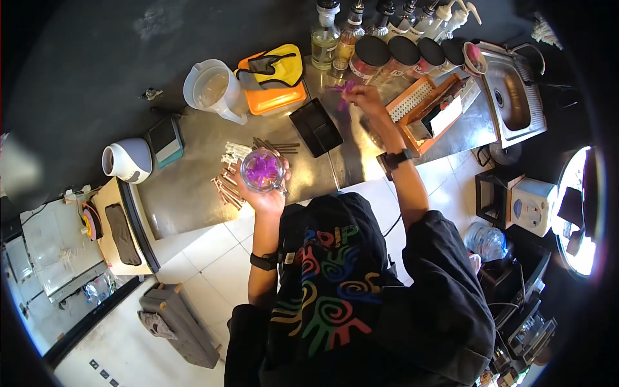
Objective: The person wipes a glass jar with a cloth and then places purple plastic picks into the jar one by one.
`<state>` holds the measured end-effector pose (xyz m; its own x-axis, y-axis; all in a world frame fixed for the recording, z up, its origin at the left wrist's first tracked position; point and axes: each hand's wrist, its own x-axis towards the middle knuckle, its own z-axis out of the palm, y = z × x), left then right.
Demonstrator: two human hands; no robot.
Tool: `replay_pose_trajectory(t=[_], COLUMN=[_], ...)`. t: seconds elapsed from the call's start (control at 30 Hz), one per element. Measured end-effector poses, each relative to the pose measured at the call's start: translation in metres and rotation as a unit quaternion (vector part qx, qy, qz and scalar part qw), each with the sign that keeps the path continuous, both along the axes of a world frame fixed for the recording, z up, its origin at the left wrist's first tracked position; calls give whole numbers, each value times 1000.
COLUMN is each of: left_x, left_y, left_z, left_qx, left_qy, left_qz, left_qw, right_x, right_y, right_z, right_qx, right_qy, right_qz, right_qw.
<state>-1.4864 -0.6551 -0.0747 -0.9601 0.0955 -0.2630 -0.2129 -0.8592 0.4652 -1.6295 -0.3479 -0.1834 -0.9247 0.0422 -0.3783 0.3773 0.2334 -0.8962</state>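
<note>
Glass jar (pixel 262 170) (purple inside) rests in left hand (pixel 270 201) near counter edge (pixel 193 227).

This looks like a drinks or syrup preparation counter, perhaps in a café or small kitchen. A steel counter (pixel 193 174) carries pump bottles (pixel 403 22) and dark-lidded jars (pixel 403 51) along its wall edge, with a metal sink (pixel 512 97) at its end.

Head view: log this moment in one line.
left hand: holds glass container, purple pieces inside | right hand: holds more purple pieces | black tray: on counter
</note>
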Motion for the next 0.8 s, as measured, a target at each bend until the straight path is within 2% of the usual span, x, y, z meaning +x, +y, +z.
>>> replay_pose_trajectory(t=[0.07,0.2,0.33,0.4,0.47,0.53,0.6,0.7,0.73,0.8], left_x=[-2,-10,-15,-14,-12,-12,-11,-10,-9,-8], left_y=[5,11,26,35,36,40,40,45,46,45], left_z=[6,23,48,60,60,63,62,74,76,79], left_qx=[23,-20,-44,-93,-73,-87,-93,-78,-77,-39], left_qy=[15,-13,-51,-116,-111,-100,-108,-99,-98,7], left_qz=[6,17,22,61,59,61,74,73,76,45], left_qw=[1000,1000,997,987,989,989,987,989,989,998], right_x=[16,35,61,71,81,87,94,99,99,99], right_y=[-19,-41,-71,-77,-88,-97,-104,-117,-118,-119], right_z=[58,132,220,245,266,276,282,283,287,297], right_qx=[-178,-230,-246,-261,-260,-252,-263,-123,-123,33], right_qy=[43,149,168,198,201,257,251,305,305,338], right_qz=[-73,-27,-14,28,33,79,96,99,101,249], right_qw=[980,961,955,944,944,929,927,939,939,907])
